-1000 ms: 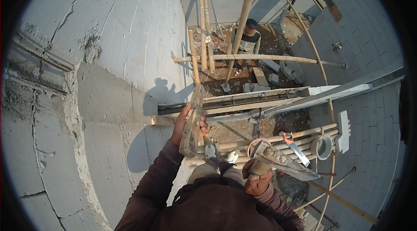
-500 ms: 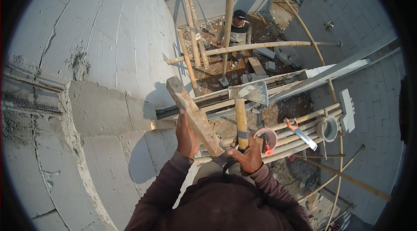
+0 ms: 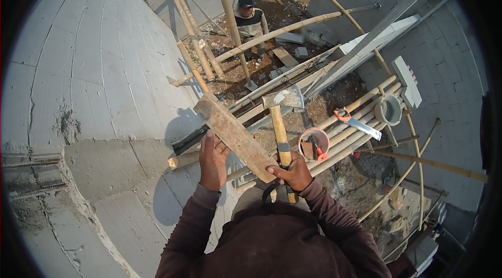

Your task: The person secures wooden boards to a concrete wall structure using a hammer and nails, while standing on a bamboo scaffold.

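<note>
Wooden board [image 3: 236, 137] under left hand [image 3: 213, 162], right hand [image 3: 294, 172] gripping hammer [image 3: 281, 121], block wall [image 3: 94, 84], perhaps scaffolding.

Grey block wall [image 3: 104, 69], brown plank [image 3: 235, 137], orange-handled saw [image 3: 358, 123], yellow-handled hammer [image 3: 282, 121].

— What is hidden near the hands?
— The plank's [image 3: 235, 137] near end is covered by the right hand [image 3: 294, 172]; the hammer [image 3: 281, 121] handle's end is hidden.
— And far off?
— The pink bucket's [image 3: 312, 144] contents cannot be told.
</note>
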Demonstrator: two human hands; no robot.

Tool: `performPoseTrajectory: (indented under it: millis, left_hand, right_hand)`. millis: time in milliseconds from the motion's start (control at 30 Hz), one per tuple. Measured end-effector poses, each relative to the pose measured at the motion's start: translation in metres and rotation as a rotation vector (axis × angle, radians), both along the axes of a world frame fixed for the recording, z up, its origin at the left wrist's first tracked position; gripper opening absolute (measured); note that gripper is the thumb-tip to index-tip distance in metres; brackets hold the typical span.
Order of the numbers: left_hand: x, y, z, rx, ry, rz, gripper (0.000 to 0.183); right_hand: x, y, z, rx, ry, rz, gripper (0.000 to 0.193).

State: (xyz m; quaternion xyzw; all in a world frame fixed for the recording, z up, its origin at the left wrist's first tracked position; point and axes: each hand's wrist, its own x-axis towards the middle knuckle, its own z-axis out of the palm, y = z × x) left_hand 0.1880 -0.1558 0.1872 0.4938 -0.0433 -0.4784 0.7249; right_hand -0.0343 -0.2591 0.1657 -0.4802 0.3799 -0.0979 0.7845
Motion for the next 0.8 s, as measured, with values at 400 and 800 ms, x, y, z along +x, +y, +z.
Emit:
performPoseTrajectory:
  millis: [400, 800]
  left_hand:
    - [-0.051, -0.045, -0.04, 0.18, 0.053, -0.286, 0.052]
    - [0.06, -0.006, -0.048, 0.323, -0.665, 0.131, 0.043]
  right_hand:
    - [-0.053, -0.003, -0.02, -0.797, 0.117, -0.14, 0.035]
    - [-0.04, 0.004, -0.042, -0.274, 0.191, -0.307, 0.028]
